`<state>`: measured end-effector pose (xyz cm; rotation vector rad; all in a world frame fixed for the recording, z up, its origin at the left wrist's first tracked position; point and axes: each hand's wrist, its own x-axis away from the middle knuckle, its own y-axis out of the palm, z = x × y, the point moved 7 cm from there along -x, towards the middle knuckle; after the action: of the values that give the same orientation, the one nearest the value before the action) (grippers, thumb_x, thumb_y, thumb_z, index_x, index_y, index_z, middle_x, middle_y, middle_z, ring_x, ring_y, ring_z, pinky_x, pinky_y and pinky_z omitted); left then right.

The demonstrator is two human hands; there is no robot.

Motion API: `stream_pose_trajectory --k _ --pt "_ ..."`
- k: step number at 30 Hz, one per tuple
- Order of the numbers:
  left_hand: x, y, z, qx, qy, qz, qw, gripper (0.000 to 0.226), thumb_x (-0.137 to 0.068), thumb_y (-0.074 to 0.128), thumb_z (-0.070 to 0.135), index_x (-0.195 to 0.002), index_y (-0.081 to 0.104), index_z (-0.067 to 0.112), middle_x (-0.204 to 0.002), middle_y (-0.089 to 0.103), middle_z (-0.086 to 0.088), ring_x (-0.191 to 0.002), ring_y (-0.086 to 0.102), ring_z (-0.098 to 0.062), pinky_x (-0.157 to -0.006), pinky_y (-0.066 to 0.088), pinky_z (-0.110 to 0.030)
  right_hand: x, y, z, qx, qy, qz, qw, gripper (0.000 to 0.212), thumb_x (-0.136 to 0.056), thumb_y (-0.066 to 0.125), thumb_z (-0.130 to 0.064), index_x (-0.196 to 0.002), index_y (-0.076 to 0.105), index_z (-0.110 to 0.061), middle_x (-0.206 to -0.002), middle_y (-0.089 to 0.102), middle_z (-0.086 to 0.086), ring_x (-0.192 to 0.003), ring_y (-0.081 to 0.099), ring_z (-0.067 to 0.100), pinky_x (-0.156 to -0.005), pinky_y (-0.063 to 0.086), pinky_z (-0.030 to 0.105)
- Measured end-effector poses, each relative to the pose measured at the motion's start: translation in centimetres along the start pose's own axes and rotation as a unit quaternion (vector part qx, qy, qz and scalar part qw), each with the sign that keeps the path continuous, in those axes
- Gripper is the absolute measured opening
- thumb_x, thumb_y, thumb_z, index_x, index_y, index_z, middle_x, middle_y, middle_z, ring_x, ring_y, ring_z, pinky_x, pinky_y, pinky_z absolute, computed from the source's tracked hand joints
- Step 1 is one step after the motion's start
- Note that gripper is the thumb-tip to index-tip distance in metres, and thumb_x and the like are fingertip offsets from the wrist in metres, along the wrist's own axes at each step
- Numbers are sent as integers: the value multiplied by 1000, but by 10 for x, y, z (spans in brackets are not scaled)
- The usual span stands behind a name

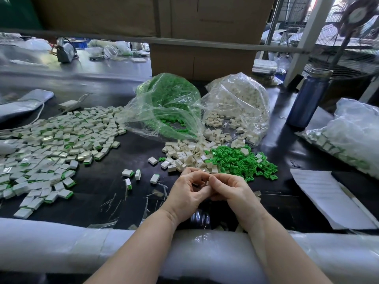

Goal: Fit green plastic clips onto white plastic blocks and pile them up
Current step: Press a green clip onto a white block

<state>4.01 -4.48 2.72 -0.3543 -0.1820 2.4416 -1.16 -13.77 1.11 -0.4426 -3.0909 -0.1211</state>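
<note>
Both hands meet near the worktop (114, 193) edge. The left hand (187, 193) and right hand (229, 191) have curled fingers pinching a small white block (207, 183), mostly hidden.

You sit at a factory assembly station. Your dark bench (114, 193) carries bulk parts by the hundred: an open plastic bag of green clips (168, 103), another bag of white blocks (240, 99), and a wide spread of finished pieces (51, 144). Big cardboard cartons (201, 29) stand behind, a pedestal fan (356, 19) is at your right, and more cluttered benches (82, 64) lie beyond.
</note>
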Motion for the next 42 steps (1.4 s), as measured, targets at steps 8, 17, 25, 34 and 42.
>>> stream_pose_trajectory --k 8,17,25,34,42 --pt "0 3 -1 -33 7 -20 999 13 -82 64 0 -87 64 12 -100 49 -3 -80 53 -4 -76 42 -9 2 1 -1 -33 3 -1 999 14 -75 65 -22 -73 77 -16 -70 71 6 -62 65 11 -57 52 17" --pt "1 8 0 -65 12 -42 997 16 -82 61 -2 -88 60 14 -100 47 -4 -83 51 -9 -81 42 -15 2 -2 1 -55 9 3 998 13 -78 65 -10 -73 76 -9 -64 69 8 -55 63 12 -52 51 19" --pt "1 9 0 -83 17 -49 995 16 -82 60 -2 -89 61 13 -100 48 -8 -87 51 -14 -85 43 -19 2 -3 2 -69 17 7 997 15 -81 63 -5 -73 76 -6 -61 68 9 -54 63 13 -52 51 20" --pt "1 10 -1 -88 20 -46 995 20 -82 60 -3 -85 58 17 -100 49 -11 -86 52 -17 -81 44 -22 2 -4 2 -65 17 22 997 19 -83 60 0 -71 74 -4 -56 66 7 -50 60 10 -49 48 18" --pt "0 8 -1 -81 23 -41 996 16 -83 58 -4 -88 60 12 -101 50 -11 -85 52 -16 -83 46 -23 2 -4 2 -48 19 12 999 20 -70 68 -21 -78 75 -5 -73 70 15 -67 64 21 -65 53 28"
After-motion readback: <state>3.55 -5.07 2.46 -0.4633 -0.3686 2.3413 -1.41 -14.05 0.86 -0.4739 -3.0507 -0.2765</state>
